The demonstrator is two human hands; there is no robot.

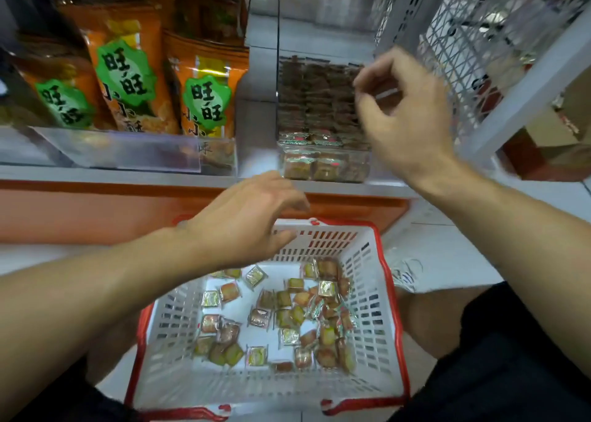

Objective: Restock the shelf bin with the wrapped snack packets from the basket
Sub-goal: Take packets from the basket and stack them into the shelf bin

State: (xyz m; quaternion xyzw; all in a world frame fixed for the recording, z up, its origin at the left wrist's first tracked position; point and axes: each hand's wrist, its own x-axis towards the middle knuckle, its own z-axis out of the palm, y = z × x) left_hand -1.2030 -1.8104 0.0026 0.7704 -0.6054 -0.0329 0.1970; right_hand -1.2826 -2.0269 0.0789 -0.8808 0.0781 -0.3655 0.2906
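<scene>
Head view — hands above basket.

The scene is lit evenly and fairly brightly from above, with only faint shadows cast inside the basket. Motion blur is seen on the right hand and on the mesh rack behind it. Soft glare is carried by the clear bin front and the bags. Straight shelf lines are bent by wide-angle distortion toward the edges, where detail is softened.
</scene>
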